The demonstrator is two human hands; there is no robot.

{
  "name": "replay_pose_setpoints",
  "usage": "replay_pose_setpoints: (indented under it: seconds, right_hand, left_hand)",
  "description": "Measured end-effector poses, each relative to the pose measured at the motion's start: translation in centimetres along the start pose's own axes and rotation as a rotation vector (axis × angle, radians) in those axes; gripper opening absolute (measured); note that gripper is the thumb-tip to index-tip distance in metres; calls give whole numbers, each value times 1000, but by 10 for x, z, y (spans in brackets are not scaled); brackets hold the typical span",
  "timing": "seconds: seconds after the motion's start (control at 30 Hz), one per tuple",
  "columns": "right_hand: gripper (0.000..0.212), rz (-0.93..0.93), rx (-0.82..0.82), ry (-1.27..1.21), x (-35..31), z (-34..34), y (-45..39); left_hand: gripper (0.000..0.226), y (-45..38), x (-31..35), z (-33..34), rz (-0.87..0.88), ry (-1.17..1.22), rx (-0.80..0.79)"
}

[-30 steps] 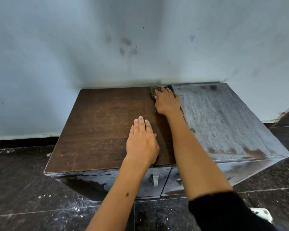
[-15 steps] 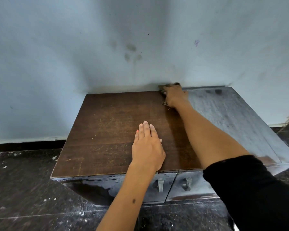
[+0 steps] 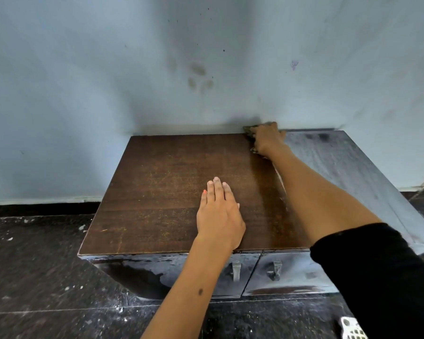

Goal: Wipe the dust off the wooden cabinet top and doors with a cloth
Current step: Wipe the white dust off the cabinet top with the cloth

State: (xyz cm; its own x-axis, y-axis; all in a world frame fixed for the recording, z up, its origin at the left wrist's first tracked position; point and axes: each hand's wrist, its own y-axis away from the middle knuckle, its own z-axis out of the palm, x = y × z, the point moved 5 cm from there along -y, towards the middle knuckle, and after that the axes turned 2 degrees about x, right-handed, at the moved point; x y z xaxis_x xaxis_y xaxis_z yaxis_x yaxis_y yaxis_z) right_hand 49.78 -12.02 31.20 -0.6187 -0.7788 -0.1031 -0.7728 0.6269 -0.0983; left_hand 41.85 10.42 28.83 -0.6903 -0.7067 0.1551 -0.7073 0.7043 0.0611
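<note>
one wooden cabinet (image 3: 162,192) stands against the pale wall (image 3: 108,69), its flat rectangular top bare brown and finely scratched on the left, still grey with dust on the right, and its two dusty doors (image 3: 284,277) each carry one small metal handle (image 3: 236,270); the right hand (image 3: 267,139) presses one crumpled dark cloth (image 3: 249,130) at the far edge of the top by the wall, though whether its grip curls round the cloth i cannot tell, while the left hand (image 3: 218,214) lies flat on the wiped wood, fingers straight and together, holding nothing, above a dark speckled stone floor (image 3: 34,277)
</note>
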Motion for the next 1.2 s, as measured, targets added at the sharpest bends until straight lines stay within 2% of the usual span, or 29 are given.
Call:
replay_pose_setpoints:
  seconds: [0.3,0.47,0.63,0.8,1.07,1.2]
  right_hand:
    - [38,-29,18,-49,7,-7,45]
    - [50,28,71,-76,18,2,103]
    - [51,20,42,-114,17,-6,71]
    - [49,-19,2,-98,16,-5,69]
    - [38,22,190,-197,35,2,200]
    - [39,15,145,-202,30,0,170]
  left_hand:
    - [56,2,-1,0,1,29,34]
    - [56,1,-1,1,-3,45,35]
    - [55,2,1,0,-11,51,49]
    - [55,3,0,-1,-14,64,53]
    - [56,2,1,1,-30,60,50]
    - [56,3,2,0,-36,64,42]
